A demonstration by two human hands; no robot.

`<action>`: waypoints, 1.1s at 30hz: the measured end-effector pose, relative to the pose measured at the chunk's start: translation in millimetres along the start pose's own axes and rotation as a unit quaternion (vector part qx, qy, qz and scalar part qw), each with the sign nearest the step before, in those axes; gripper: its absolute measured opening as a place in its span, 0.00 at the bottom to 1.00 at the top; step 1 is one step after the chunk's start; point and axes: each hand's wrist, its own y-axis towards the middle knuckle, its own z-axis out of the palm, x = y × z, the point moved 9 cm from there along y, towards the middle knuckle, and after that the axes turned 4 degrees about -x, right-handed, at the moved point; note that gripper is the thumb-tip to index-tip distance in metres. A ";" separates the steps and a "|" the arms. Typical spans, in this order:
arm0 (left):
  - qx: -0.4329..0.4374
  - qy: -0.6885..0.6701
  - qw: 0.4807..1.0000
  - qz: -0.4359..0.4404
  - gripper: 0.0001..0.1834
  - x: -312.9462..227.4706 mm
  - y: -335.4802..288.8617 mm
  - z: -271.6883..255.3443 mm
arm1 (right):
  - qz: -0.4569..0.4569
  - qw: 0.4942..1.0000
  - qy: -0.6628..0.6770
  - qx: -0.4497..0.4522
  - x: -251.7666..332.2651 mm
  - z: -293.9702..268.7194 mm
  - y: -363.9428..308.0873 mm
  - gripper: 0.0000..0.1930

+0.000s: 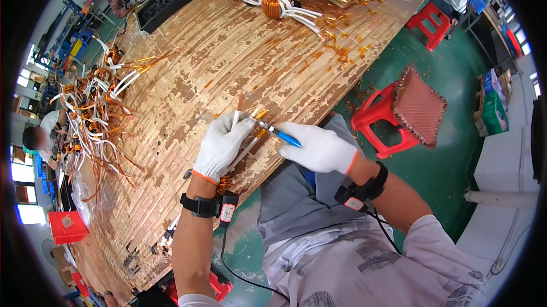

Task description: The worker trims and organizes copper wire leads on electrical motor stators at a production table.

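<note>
My left hand (221,146), in a white knitted glove with an orange cuff, is closed on the white-sleeved copper wires (237,115) of a coil. Bare ends stick up past its fingers. Part of the copper-wound coil (224,184) shows beside my left wrist, near the table edge. In my gloved right hand (319,148) are small blue-handled pliers (289,138), their metal jaws pointing left at the wires by my left fingertips. Whether the jaws are closed on a wire is too small to tell.
The worn wooden table (188,84) bears a heap of wired coils (94,107) at left, more coils (276,7) at the far side, and copper scraps (341,53). A black tray (171,2) lies far left. A red stool (379,116) with a cushion stands right. Other people work around.
</note>
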 end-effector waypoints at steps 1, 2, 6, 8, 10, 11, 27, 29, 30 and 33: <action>0.016 0.016 1.000 0.011 0.16 -3.6 -2.0 3.6 | 0.000 1.000 0.001 0.000 -1.7 -5.5 1.0 0.22; 0.033 0.032 0.999 0.021 0.17 -8.3 -4.6 7.8 | 0.085 0.977 0.170 0.101 -12.6 6.3 -0.8 0.20; 0.003 0.112 0.994 0.007 0.19 -2.5 -1.0 12.1 | 0.164 0.871 0.429 0.173 -13.9 30.1 -11.8 0.15; -0.011 0.127 0.992 0.012 0.18 -1.1 -0.7 9.0 | 0.148 0.903 0.380 0.134 -14.1 30.4 -12.6 0.15; -0.023 0.140 0.990 0.015 0.18 -4.6 -2.6 10.7 | 0.135 0.930 0.328 0.092 -12.2 33.0 -15.0 0.15; -0.062 0.180 0.982 0.002 0.19 -6.7 -2.6 6.1 | 0.137 0.930 0.341 -0.004 -15.5 23.4 -13.5 0.16; 0.174 -0.109 0.979 -0.019 0.15 -9.0 15.4 11.4 | -0.006 0.998 -0.002 -0.065 -17.6 -22.1 -24.8 0.25; 0.184 -0.137 0.973 -0.007 0.16 -10.1 15.9 13.1 | -0.009 0.999 -0.015 -0.045 -14.3 -16.5 -25.3 0.24; 0.192 -0.171 0.966 0.002 0.18 -13.1 14.5 14.9 | -0.007 0.999 -0.015 -0.044 -12.1 -17.2 -25.6 0.24; 0.184 -0.216 0.959 0.022 0.23 -23.7 11.2 17.9 | 0.044 0.996 -0.078 0.025 -11.9 -9.0 -26.4 0.24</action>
